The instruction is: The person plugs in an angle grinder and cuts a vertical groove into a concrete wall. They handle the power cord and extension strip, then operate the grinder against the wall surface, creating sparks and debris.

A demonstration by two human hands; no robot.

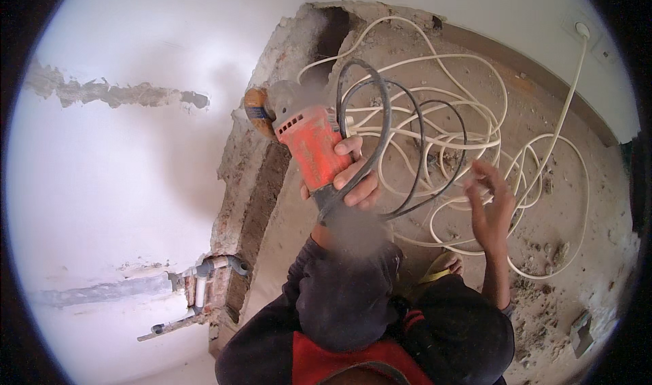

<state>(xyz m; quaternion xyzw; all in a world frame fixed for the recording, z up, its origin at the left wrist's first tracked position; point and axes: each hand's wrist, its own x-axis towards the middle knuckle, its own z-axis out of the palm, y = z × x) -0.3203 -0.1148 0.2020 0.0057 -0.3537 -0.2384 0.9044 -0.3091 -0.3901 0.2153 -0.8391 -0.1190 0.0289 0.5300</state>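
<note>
Well, nearest me is the dark clothing over the bent legs. Just past it my left grip is closed around the narrow rear of a red angle grinder, fingers on one side and a bit of thumb on the other; the tool is up off the floor, its head angled toward the wall side. My right grip hangs well apart, fingers loosely bent and parted, holding nothing that I can make out.

I judge a one-handed hold weak against any kick, so to steady it well I'd set both grips on the body, clear of the disc. Whether that disc is turning I cannot tell; I'd treat it as spinning. The black cable loops close by the head and is better draped behind the forearm.

Beyond, dust haze softens the disc's edge, so I'd wait for a clearer view. A broken channel follows the white wall. Farther off, tangled cream cord leads to a wall plug.
</note>
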